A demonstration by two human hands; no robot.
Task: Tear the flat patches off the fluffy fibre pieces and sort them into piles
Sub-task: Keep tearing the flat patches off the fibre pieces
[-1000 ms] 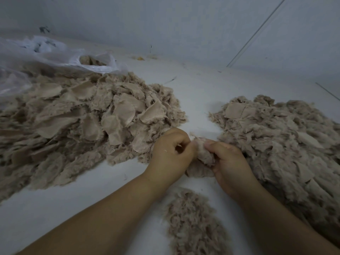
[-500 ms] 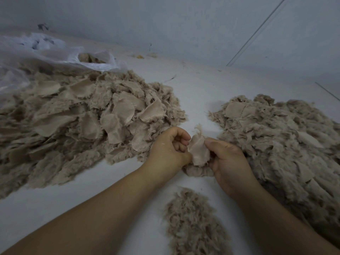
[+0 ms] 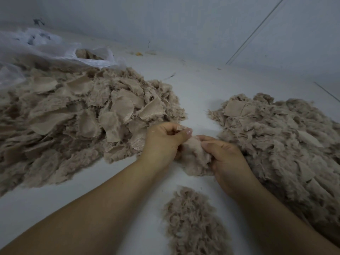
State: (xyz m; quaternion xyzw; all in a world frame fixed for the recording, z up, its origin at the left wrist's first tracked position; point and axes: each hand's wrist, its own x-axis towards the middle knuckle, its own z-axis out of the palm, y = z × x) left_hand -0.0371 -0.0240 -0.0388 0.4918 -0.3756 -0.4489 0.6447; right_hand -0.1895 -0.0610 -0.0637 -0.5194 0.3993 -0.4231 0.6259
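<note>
Between both hands sits one beige fluffy fibre piece (image 3: 196, 159). My left hand (image 3: 163, 142) has its fingers curled and pinches the piece's upper edge with thumb and fingertips. My right hand (image 3: 225, 159) grips the piece from the right side. A big pile of fibre pieces with flat woven patches showing (image 3: 77, 115) lies to the left. Another large fluffy pile (image 3: 279, 137) spreads on the right. A small heap of loose fluff (image 3: 193, 221) lies near me, below the hands.
The work goes on over a white surface (image 3: 198, 89). A clear plastic bag (image 3: 55, 50) holding more fibre lies at the back left. A pale wall (image 3: 184, 24) rises behind, with a few crumbs at its foot.
Half a second ago a flat patch stood upright between the hands; now it is out of sight and the fluffy side faces up. Both hands have shifted slightly.
</note>
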